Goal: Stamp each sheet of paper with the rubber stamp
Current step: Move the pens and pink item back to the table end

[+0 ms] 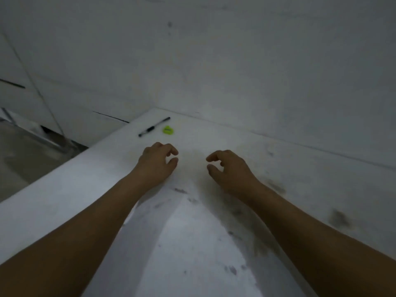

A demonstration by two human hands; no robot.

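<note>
Smudged tabletop (285,155) is shown; nothing is held by loosely curled left hand (157,160) or right hand (228,168); stamping is judged unstarted.

No text, label, brand, number or sign is legible to me. The small lime-green plastic piece (168,130), at 12 o'clock from my left hand (157,159), bears a dark bar too blurred to read. The slim black pen (154,126), at its 9 o'clock, shows no readable marking.
</note>
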